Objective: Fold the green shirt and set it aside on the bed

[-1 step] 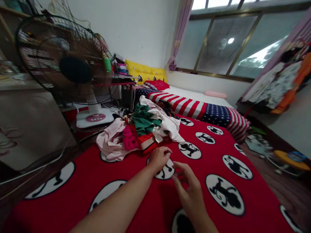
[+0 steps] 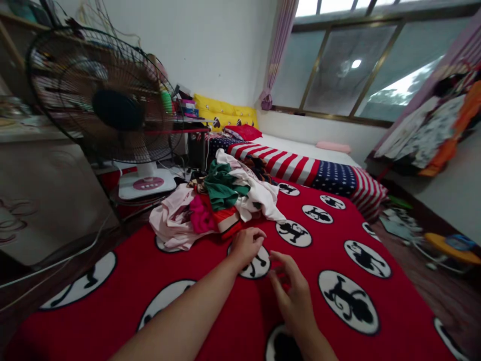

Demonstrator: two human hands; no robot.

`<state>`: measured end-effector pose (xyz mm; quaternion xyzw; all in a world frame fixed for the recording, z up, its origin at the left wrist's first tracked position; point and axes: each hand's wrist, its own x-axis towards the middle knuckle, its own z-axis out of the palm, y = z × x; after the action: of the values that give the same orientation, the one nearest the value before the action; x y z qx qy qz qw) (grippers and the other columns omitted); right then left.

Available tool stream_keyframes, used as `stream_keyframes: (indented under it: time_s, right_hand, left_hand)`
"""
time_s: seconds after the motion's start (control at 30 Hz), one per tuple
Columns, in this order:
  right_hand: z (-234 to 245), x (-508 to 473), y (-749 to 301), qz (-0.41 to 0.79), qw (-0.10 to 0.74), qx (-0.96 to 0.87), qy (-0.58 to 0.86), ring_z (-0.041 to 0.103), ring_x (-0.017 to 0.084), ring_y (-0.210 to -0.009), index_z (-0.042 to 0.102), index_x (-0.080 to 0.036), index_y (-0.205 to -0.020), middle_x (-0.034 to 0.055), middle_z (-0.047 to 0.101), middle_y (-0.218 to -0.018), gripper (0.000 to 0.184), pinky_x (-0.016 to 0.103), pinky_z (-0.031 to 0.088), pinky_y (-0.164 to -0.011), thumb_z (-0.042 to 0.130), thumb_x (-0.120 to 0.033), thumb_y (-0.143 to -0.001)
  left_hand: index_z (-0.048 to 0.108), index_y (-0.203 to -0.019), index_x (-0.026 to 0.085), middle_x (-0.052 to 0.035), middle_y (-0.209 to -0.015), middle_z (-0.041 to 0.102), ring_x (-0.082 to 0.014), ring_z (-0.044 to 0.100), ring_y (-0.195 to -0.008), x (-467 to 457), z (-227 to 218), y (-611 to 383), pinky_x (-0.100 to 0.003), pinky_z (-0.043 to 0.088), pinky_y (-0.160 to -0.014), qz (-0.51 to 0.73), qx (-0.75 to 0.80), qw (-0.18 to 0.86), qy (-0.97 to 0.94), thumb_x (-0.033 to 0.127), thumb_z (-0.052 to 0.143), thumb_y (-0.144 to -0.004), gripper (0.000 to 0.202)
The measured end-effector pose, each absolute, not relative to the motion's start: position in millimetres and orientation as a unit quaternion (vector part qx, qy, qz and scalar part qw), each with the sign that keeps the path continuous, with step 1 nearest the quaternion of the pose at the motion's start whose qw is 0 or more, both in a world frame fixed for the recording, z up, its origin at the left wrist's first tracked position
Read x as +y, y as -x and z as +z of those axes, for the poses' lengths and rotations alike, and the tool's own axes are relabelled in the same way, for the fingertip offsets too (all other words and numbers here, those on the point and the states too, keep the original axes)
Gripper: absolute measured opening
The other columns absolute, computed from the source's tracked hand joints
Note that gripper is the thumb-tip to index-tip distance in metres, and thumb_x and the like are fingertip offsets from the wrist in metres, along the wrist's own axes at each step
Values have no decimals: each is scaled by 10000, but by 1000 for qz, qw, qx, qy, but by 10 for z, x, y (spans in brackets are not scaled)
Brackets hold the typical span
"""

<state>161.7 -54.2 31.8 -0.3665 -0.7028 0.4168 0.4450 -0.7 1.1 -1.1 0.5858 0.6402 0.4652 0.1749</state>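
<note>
Red monkey-print blanket (image 2: pixel 330 235) spreads over the bed, under both hands; black monkeys in white discs all over it.

Beyond the hands, farther up the bed: stars-and-stripes blanket (image 2: pixel 300 168), then a yellow pillow (image 2: pixel 225 113) against the wall, a red pillow (image 2: pixel 244 131) just in front of it.

Up and left of the hands, off the bed edge: standing fan (image 2: pixel 112 108), cage facing the camera, white base on a low surface.

Pile of clothes (image 2: pixel 218 203) lies on the red blanket directly ahead of the left hand, near its knuckles but apart from them. In it: a pale pink garment (image 2: pixel 171 220) on the near left, a white garment (image 2: pixel 259 193) on the right, a green garment (image 2: pixel 221 188) on top, a magenta piece (image 2: pixel 201 213) and a red-orange piece (image 2: pixel 227 220) at the near edge.

Left hand (image 2: pixel 246 245): grip loosely curled, fingers bent down toward a white monkey disc on the blanket, holding nothing visible; closest thing in the pile is the red-orange piece.

Right hand (image 2: pixel 295 296): just right of and nearer than the left, above the blanket. Grip half open, thumb and fingertips drawn toward each other, nothing seen between them.
</note>
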Motion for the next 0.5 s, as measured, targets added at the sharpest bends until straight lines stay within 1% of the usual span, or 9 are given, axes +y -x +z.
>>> stream_keyframes:
  time_s: [0.07,0.13,0.23,0.33,0.43,0.5]
  right_hand:
    - [112,-342,-1657,462,447,-654,399,622,166,-694,587,-194,-1126,83,657,-1007,394,288,502,-596,648,-377,-782]
    - [-8,-224,-1719,508,461,-594,421,620,160,-646,563,-182,-1130,80,655,-974,449,282,499,-551,657,-431,-769]
    - [-19,-198,-1781,535,489,-539,429,611,145,-617,565,-171,-1086,59,654,-913,477,267,502,-536,693,-466,-733]
    - [37,-250,-1778,554,484,-532,419,605,141,-590,573,-166,-1054,41,653,-849,490,262,499,-520,720,-475,-703]
    - [55,-279,-1747,567,480,-532,407,598,140,-573,585,-167,-1024,27,653,-800,475,259,493,-510,723,-480,-694]
    - [42,-275,-1732,567,480,-535,402,592,138,-565,598,-169,-995,21,653,-768,453,252,480,-506,720,-483,-692]
  left_hand:
    - [703,-847,207,2,-830,714,-136,623,-714,18,-22,14,-242,461,-691,497,625,168,-579,144,552,-783,175]
    - [683,-864,194,-15,-860,700,-140,625,-761,-16,3,6,-247,472,-732,535,601,131,-579,129,530,-816,173]
    - [653,-927,198,-39,-924,666,-157,616,-899,-141,172,-10,-271,470,-831,573,549,25,-608,105,491,-857,199]
    - [629,-983,210,-50,-1010,631,-176,584,-1016,-233,516,106,-309,451,-923,599,508,-90,-613,120,496,-865,200]
    - [602,-1059,201,-70,-1136,593,-192,541,-1120,-125,911,488,-333,403,-1012,608,548,-186,-543,157,508,-859,225]
    - [558,-1166,168,-114,-1244,550,-220,487,-1212,62,1090,858,-348,344,-1071,577,631,-219,-471,167,543,-826,341]
